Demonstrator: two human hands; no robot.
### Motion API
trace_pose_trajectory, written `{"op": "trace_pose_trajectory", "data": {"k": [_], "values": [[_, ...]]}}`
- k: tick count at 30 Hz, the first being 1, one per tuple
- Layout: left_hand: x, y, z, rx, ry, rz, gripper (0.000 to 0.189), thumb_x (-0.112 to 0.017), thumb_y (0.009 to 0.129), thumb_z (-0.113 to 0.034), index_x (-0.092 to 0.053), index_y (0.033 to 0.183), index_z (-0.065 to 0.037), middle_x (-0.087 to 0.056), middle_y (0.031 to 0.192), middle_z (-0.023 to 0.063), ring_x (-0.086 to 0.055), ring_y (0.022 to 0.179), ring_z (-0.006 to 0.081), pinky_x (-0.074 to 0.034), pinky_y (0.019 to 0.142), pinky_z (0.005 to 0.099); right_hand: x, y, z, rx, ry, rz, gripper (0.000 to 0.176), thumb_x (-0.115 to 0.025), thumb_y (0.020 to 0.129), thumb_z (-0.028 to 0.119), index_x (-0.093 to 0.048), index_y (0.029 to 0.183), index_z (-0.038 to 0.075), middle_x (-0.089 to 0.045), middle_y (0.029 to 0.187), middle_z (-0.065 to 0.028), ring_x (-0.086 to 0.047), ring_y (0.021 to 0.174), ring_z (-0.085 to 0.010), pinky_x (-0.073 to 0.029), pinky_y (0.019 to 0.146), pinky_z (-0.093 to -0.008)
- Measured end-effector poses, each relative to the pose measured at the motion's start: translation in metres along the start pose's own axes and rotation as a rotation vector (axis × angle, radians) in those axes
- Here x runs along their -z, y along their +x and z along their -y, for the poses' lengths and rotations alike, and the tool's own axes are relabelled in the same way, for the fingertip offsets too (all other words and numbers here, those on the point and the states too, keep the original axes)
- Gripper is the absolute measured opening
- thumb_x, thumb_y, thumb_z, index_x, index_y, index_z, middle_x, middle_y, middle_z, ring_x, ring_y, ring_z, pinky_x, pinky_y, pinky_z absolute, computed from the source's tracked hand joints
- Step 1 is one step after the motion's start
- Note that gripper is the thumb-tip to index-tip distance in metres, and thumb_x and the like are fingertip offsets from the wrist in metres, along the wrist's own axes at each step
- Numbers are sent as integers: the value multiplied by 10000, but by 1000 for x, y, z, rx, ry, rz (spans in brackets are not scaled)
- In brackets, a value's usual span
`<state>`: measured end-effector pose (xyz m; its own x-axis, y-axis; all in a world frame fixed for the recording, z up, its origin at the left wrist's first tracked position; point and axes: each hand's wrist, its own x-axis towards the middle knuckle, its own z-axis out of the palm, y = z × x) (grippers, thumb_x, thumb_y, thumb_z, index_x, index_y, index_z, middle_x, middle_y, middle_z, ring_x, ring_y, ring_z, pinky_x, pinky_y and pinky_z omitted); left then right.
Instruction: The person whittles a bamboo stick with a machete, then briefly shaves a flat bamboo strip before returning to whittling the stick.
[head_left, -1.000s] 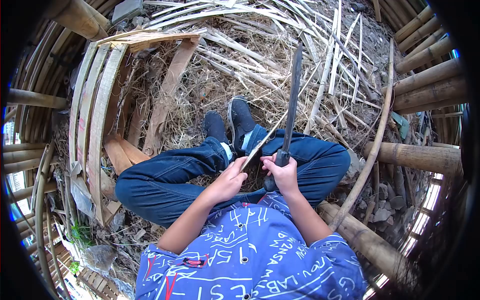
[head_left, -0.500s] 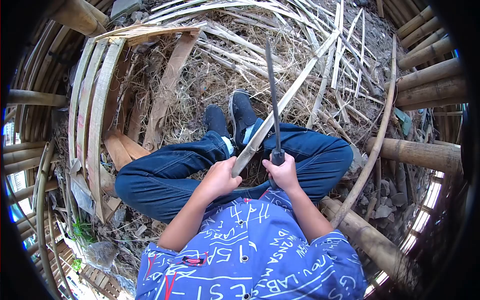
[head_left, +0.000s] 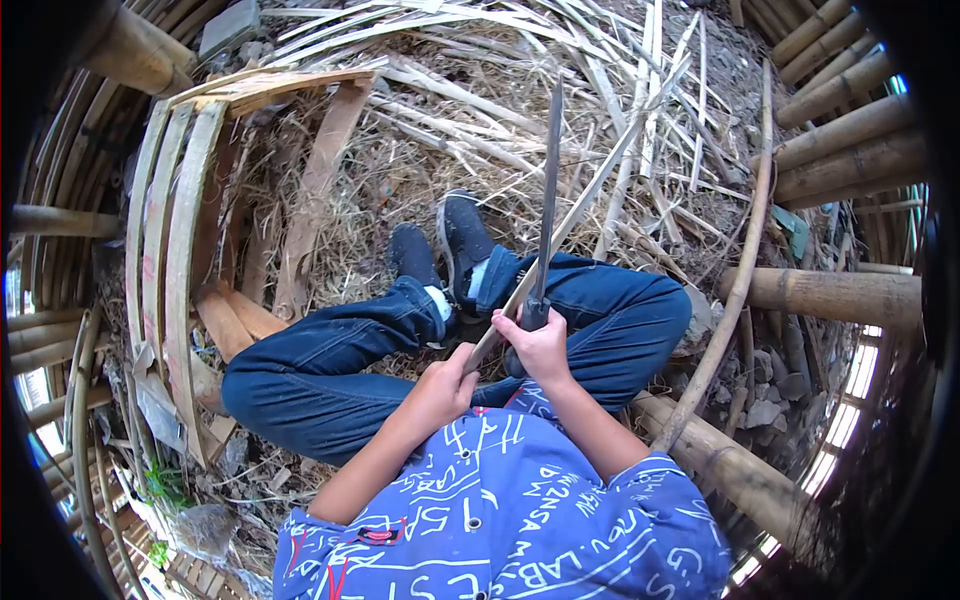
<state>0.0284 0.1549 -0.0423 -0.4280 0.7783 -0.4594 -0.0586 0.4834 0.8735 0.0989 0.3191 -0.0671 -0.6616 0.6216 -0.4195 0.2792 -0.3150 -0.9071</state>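
My left hand (head_left: 443,386) is closed around the near end of a long, pale bamboo strip (head_left: 592,188), which runs up and away to the right. In my right hand (head_left: 541,346) is the dark handle of a long-bladed knife (head_left: 552,170), its narrow blade pointing away from me. The blade crosses over the strip in this view, just above the right hand. My right thumb lies right at the strip's side, close to the left hand. Both hands are low over my lap, between my bent legs in jeans (head_left: 610,310).
A slatted wooden crate (head_left: 185,210) stands at the left on ground littered with shavings (head_left: 390,150). Loose bamboo strips (head_left: 450,90) lie piled at the far side. A bamboo pole (head_left: 745,270) slants along my right, near thick bamboo bars (head_left: 830,297) and broken stones (head_left: 765,400).
My right hand has moved left, up against the strip and nearer the left hand. The strip has turned partly edge-on, and the knife now crosses it lower down. My left hand has dropped slightly.
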Motion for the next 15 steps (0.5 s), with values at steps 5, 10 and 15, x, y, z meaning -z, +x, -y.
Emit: {"op": "trace_pose_trajectory", "data": {"k": [5, 10, 15], "values": [[-14, 16, -10, -154, 42, 61, 335, -592, 890, -57, -467, 1197, -11, -635, 810, 221, -659, 720, 373, -498, 658, 431, 20, -10, 16, 88, 21, -165, 223, -798, 788, 77, -582, 739, 54, -641, 722, 5, -567, 633, -51, -460, 570, -229], [-53, 67, -51, -331, -29, 366, 629, -671, 888, -270, -338, 1357, -14, -578, 1090, 204, -618, 914, 284, -501, 814, 386, 80, 20, 44, 62, 68, -355, 150, -736, 786, -5, -594, 806, 38, -662, 793, -55, -641, 674, -127, -531, 621, -279], [-66, 88, -58, -209, -132, 536, 810, -683, 894, -387, -235, 1469, -34, -510, 1141, 152, -575, 948, 200, -486, 846, 340, 168, 56, 67, 95, -224, -545, 213, -797, 731, 40, -600, 810, 57, -620, 737, -17, -596, 622, -114, -481, 592, -260]]}}
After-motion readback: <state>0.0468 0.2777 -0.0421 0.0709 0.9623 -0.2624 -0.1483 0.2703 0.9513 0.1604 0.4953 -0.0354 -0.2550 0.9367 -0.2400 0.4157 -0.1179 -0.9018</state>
